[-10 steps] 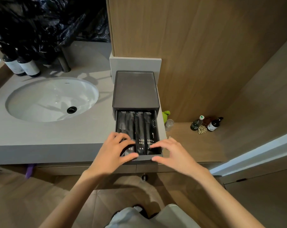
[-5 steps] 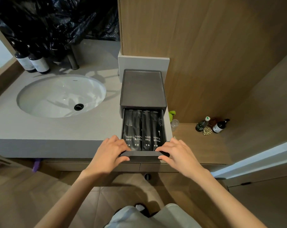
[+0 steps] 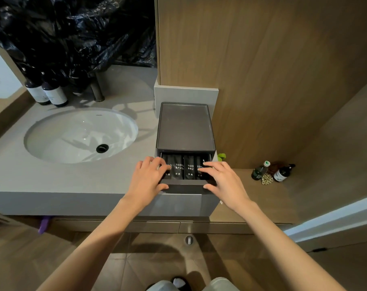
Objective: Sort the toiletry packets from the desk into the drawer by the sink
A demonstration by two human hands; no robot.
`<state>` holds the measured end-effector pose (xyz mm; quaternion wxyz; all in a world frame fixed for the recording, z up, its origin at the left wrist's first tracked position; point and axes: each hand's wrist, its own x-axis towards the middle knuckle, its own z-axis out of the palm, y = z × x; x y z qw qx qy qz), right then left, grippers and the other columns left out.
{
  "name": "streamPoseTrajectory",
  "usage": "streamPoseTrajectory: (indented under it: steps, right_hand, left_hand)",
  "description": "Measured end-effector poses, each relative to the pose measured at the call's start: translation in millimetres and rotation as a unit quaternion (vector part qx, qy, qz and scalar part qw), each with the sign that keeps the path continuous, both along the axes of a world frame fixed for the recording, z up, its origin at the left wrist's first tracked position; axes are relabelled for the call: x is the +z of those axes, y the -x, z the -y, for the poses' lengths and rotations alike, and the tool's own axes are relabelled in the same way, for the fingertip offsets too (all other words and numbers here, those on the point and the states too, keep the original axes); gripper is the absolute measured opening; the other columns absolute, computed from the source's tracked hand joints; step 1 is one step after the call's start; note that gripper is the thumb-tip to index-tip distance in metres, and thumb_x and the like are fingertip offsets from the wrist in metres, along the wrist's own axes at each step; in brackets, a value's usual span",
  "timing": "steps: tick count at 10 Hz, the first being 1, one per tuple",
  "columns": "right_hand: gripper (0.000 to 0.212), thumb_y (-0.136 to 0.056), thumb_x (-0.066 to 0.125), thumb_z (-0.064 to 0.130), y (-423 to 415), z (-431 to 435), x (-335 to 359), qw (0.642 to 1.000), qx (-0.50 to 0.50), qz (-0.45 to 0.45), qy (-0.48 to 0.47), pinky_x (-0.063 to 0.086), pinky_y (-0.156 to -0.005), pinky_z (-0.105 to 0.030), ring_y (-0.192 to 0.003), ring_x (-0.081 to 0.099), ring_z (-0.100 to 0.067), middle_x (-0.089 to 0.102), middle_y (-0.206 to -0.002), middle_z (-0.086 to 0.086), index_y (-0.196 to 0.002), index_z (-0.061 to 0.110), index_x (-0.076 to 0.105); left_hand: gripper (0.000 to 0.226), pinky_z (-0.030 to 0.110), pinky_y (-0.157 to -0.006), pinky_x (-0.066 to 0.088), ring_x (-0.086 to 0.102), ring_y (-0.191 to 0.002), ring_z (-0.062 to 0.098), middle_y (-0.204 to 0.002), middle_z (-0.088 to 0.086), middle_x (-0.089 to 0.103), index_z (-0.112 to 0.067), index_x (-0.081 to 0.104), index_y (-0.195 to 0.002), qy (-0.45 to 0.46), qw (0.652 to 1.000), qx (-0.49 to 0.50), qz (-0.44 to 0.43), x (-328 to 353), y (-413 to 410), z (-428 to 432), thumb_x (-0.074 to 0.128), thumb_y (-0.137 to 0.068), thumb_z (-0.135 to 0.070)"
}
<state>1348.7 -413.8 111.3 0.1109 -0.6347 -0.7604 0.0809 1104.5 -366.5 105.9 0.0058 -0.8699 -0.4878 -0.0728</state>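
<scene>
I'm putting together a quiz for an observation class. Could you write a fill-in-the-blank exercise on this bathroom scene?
The packets in the drawer are printed with the word ____. The drawer holds ____ packets side by side. The sink lies to the ____ of the drawer. The left hand and right hand both grip the drawer's ____ panel.
Missing words: toothbrush; four; left; front.

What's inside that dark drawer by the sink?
Four black toothbrush packets side by side in the dark grey drawer. Their far ends hide under the grey box top; the left hand and right hand partly cover the outer two.
</scene>
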Motion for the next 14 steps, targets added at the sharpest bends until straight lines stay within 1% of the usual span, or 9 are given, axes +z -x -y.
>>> streamPoseTrajectory:
  steps: [2, 3, 5, 9, 10, 11, 12, 13, 14]
  right_hand:
    - [0.064, -0.09, 0.064, 0.019, 2, -35, 1, 0.999, -0.023, 0.012, 0.043, 0.036, -0.11, -0.039, -0.146, 0.023, -0.021, 0.028, -0.157, 0.006, -0.146, 0.025, 0.036]
    - [0.058, -0.095, 0.057, 0.016, 3, -52, 4, 0.997, -0.023, 0.044, 0.057, 0.035, -0.11, -0.039, -0.146, 0.024, -0.024, 0.03, -0.157, 0.003, -0.148, 0.02, 0.033]
    - [0.044, -0.101, 0.044, 0.014, -1, -80, 8, 0.99, -0.03, 0.131, 0.052, 0.045, -0.103, -0.039, -0.134, 0.045, -0.025, 0.039, -0.152, 0.002, -0.144, 0.02, 0.04]
    - [0.037, -0.101, 0.044, 0.015, -13, -94, -8, 0.992, -0.013, 0.122, 0.031, 0.052, -0.095, -0.041, -0.122, 0.058, -0.027, 0.05, -0.145, 0.0, -0.136, 0.018, 0.052]
    - [0.038, -0.099, 0.048, 0.01, -10, -88, -8, 0.996, -0.031, 0.081, 0.017, 0.053, -0.095, -0.042, -0.126, 0.056, -0.024, 0.052, -0.142, 0.0, -0.135, 0.018, 0.055]
    - [0.039, -0.099, 0.047, 0.012, -6, -82, -1, 0.997, -0.048, 0.067, 0.007, 0.052, -0.096, -0.04, -0.132, 0.049, -0.018, 0.049, -0.145, 0.004, -0.136, 0.022, 0.053]
    - [0.047, -0.098, 0.051, 0.025, -2, -70, 14, 0.996, -0.019, 0.042, 0.07, 0.042, -0.105, -0.037, -0.141, 0.035, -0.015, 0.038, -0.152, 0.008, -0.144, 0.029, 0.041]
    - [0.051, -0.093, 0.059, 0.027, -3, -47, 38, 0.989, -0.024, -0.123, 0.074, 0.035, -0.107, -0.027, -0.138, 0.037, -0.009, 0.042, -0.149, 0.011, -0.142, 0.032, 0.043]
    - [0.04, -0.091, 0.062, 0.022, -3, -17, 88, 0.931, -0.093, -0.352, 0.01, 0.041, -0.106, -0.023, -0.124, 0.05, -0.001, 0.056, -0.135, 0.016, -0.127, 0.037, 0.057]
  left_hand:
    - [0.071, 0.039, -0.104, 0.038, 0.032, -0.139, 0.027, -0.154, -0.001, 0.031, -0.021, 0.033, -0.146, 0.077, 0.996, 0.033, 0.031, 2, -13, -32, 0.067, -0.085, -0.028]
    - [0.064, 0.04, -0.104, 0.038, 0.026, -0.143, 0.024, -0.158, -0.004, 0.024, -0.023, 0.029, -0.148, 0.116, 0.991, 0.056, 0.027, 2, -15, -49, 0.059, -0.091, -0.023]
    - [0.045, 0.042, -0.095, 0.047, 0.053, -0.122, 0.029, -0.147, 0.005, 0.045, -0.016, 0.046, -0.137, 0.127, 0.988, 0.078, 0.026, 1, -14, -81, 0.056, -0.093, -0.016]
    - [0.029, 0.039, -0.071, 0.053, 0.065, -0.091, 0.032, -0.109, 0.008, 0.068, -0.015, 0.059, -0.119, 0.048, 0.995, 0.068, 0.054, -16, -12, -92, 0.057, -0.09, -0.011]
    - [0.031, 0.032, -0.059, 0.053, 0.067, -0.075, 0.028, -0.089, 0.003, 0.071, -0.015, 0.068, -0.101, 0.009, 0.997, 0.053, 0.058, -16, -11, -88, 0.076, -0.073, -0.006]
    - [0.04, 0.035, -0.085, 0.051, 0.062, -0.107, 0.027, -0.119, 0.002, 0.068, -0.017, 0.067, -0.115, -0.006, 0.997, 0.049, 0.065, -8, -16, -80, 0.073, -0.076, -0.008]
    - [0.056, 0.035, -0.113, 0.025, 0.03, -0.141, 0.025, -0.154, 0.0, 0.033, -0.026, 0.032, -0.147, 0.062, 0.99, 0.087, 0.089, -4, -16, -69, 0.053, -0.094, -0.025]
    - [0.054, 0.032, -0.108, 0.035, 0.042, -0.133, 0.018, -0.146, -0.002, 0.044, -0.027, 0.037, -0.145, 0.041, 0.973, 0.081, 0.213, -6, -2, -33, 0.054, -0.094, -0.028]
    - [0.041, 0.019, -0.09, 0.045, 0.059, -0.109, 0.003, -0.115, -0.025, 0.062, -0.054, 0.045, -0.126, 0.132, 0.923, 0.154, 0.326, -24, 26, 32, 0.056, -0.089, -0.038]
